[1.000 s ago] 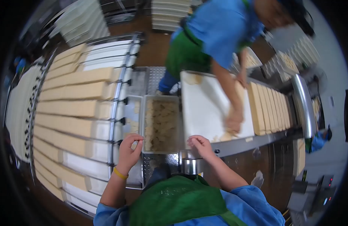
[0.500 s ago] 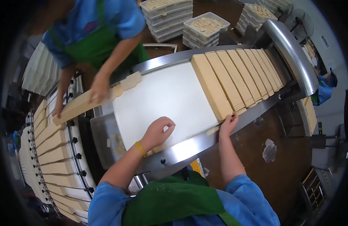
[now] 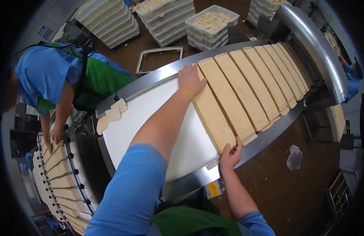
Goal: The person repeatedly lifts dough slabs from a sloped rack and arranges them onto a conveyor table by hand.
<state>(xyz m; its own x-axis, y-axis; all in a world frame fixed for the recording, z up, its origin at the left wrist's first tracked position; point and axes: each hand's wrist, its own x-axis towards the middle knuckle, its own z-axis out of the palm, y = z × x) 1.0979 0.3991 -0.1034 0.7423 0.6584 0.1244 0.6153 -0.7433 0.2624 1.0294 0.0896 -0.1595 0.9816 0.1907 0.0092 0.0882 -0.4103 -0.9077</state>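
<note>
Long pale blocks of what look like stacked dough sheets lie side by side across a white conveyor belt point(image 3: 150, 122). Both my hands are on the leftmost dough block point(image 3: 213, 118). My left hand point(image 3: 191, 80) reaches across the belt, its fingers bent over the block's far end. At the near end, my right hand point(image 3: 231, 156) has thumb and fingers closed around the corner. Loose flat dough pieces point(image 3: 115, 111) lie at the belt's far left corner.
A co-worker point(image 3: 52, 74) leans over a lower roller line point(image 3: 71, 157) at left, hands on blocks there. A curved metal hood point(image 3: 312, 47) covers the belt's right end. Stacked white crates point(image 3: 166, 23) and a crate of flat pieces point(image 3: 211, 23) stand behind.
My left hand has gone from above the belt to the leftmost block's far end. My right hand stays at the near end. The co-worker's carried block has left the belt's left end.
</note>
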